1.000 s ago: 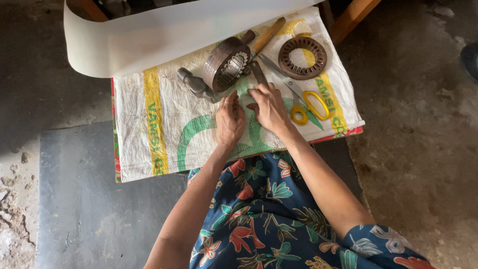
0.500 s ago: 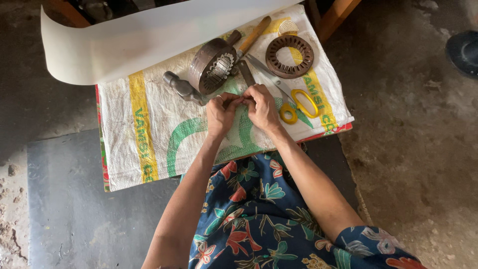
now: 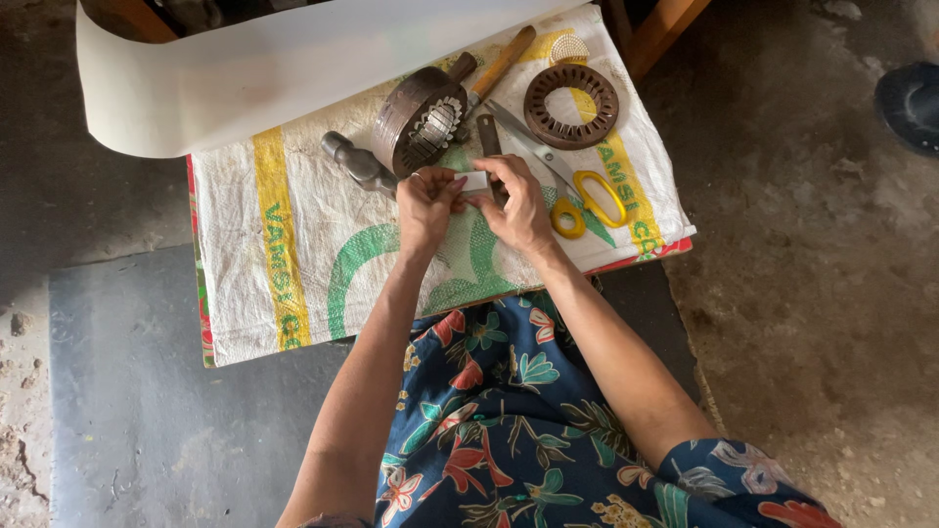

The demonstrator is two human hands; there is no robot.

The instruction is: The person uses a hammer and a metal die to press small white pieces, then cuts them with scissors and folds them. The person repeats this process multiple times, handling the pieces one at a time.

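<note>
Both hands meet over the bench: the left hand (image 3: 426, 200) and right hand (image 3: 518, 200) pinch a small white paper strip (image 3: 473, 181) between them, below the round metal stator (image 3: 419, 122).

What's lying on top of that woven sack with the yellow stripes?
On the woven sack lie a hammer, a slotted metal drum, a flat slotted ring and yellow-handled scissors. Both hands hold a small white strip. What lies beneath the sack is covered.

Scissors (image 3: 572, 181) right of motor core (image 3: 421, 119)
</note>
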